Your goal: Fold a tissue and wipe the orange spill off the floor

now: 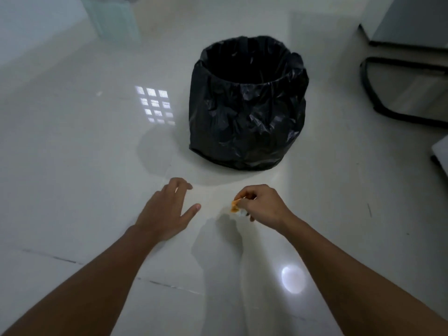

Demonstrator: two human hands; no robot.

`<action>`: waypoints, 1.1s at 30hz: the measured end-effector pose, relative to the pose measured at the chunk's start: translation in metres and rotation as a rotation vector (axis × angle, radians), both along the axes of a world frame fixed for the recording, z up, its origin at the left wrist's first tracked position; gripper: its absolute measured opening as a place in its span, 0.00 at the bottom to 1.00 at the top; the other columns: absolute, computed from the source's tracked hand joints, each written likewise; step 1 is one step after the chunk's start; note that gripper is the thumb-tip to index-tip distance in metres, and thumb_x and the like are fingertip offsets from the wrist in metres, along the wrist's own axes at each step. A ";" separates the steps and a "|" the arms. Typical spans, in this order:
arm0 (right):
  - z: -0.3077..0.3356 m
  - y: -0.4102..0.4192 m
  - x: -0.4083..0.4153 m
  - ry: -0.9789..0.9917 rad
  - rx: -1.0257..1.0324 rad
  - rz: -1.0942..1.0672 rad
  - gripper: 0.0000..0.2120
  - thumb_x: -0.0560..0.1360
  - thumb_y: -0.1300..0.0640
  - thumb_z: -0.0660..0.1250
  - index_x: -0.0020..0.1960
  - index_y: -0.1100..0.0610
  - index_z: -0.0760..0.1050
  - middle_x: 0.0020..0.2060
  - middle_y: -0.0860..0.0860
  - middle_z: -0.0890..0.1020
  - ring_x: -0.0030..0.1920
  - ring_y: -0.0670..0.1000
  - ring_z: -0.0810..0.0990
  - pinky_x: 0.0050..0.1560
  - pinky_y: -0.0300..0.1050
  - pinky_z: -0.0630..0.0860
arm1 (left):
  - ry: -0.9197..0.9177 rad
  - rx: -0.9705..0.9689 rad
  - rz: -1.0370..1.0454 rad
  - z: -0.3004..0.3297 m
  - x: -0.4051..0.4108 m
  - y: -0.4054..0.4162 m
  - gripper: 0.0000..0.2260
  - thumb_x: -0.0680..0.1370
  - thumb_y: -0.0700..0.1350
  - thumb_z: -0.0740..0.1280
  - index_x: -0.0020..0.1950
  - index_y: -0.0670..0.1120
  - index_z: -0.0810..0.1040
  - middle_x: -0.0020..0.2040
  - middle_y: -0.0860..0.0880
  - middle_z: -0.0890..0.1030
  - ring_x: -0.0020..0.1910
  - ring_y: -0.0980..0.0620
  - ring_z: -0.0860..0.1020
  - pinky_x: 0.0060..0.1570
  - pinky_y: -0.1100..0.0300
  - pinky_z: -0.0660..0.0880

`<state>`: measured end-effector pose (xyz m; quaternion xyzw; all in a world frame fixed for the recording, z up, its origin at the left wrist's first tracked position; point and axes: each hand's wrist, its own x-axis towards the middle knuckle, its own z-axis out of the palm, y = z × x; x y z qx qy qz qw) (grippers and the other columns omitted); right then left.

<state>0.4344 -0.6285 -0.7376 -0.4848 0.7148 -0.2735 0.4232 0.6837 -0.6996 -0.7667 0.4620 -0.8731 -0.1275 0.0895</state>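
Observation:
My right hand (263, 204) is closed around a small crumpled tissue (236, 207), white with orange stains, held just above the glossy white tiled floor (84, 178). Only the tissue's left edge shows past my fingers. My left hand (167, 209) rests flat on the floor to the left of it, fingers spread, holding nothing. A faint pale-orange smear (213, 200) lies on the floor between my two hands.
A bin lined with a black plastic bag (247, 103) stands on the floor just beyond my hands, its mouth open. A black chair base (388, 93) and grey furniture (412, 20) sit at the far right. A frosted glass panel (109, 18) stands at the back left.

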 end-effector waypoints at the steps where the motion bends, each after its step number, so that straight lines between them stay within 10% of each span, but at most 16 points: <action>1: 0.014 -0.009 -0.006 0.028 -0.021 0.022 0.04 0.74 0.58 0.71 0.48 0.55 0.84 0.41 0.53 0.84 0.37 0.50 0.82 0.31 0.37 0.78 | 0.023 -0.018 -0.003 0.014 -0.007 -0.008 0.25 0.79 0.61 0.62 0.68 0.45 0.72 0.65 0.48 0.72 0.43 0.48 0.76 0.51 0.52 0.74; 12: 0.188 -0.101 -0.090 0.399 -0.242 0.136 0.08 0.73 0.51 0.76 0.49 0.52 0.81 0.39 0.51 0.83 0.35 0.47 0.80 0.31 0.36 0.71 | 0.172 -0.352 -0.176 0.170 -0.105 -0.097 0.26 0.81 0.60 0.59 0.71 0.44 0.70 0.71 0.45 0.69 0.67 0.44 0.73 0.65 0.49 0.73; 21: 0.176 -0.147 -0.103 0.429 -0.541 -0.105 0.03 0.72 0.52 0.75 0.41 0.50 0.82 0.34 0.46 0.82 0.35 0.44 0.81 0.34 0.38 0.74 | -0.115 -0.087 -0.053 0.157 -0.165 -0.139 0.30 0.85 0.61 0.47 0.81 0.45 0.58 0.83 0.43 0.56 0.83 0.45 0.43 0.81 0.44 0.42; 28: 0.171 -0.160 -0.098 0.443 -0.660 -0.184 0.03 0.75 0.54 0.72 0.48 0.52 0.83 0.37 0.45 0.81 0.38 0.44 0.79 0.40 0.40 0.74 | -0.037 -0.157 -0.085 0.162 -0.164 -0.144 0.22 0.84 0.59 0.53 0.67 0.47 0.76 0.60 0.47 0.81 0.67 0.46 0.74 0.77 0.45 0.55; 33: 0.187 -0.148 -0.104 0.496 -0.706 -0.206 0.12 0.76 0.54 0.72 0.58 0.57 0.83 0.43 0.50 0.84 0.40 0.49 0.82 0.49 0.44 0.80 | 0.009 -0.191 -0.118 0.158 -0.158 -0.144 0.19 0.83 0.58 0.55 0.63 0.48 0.78 0.57 0.49 0.80 0.64 0.48 0.74 0.77 0.48 0.55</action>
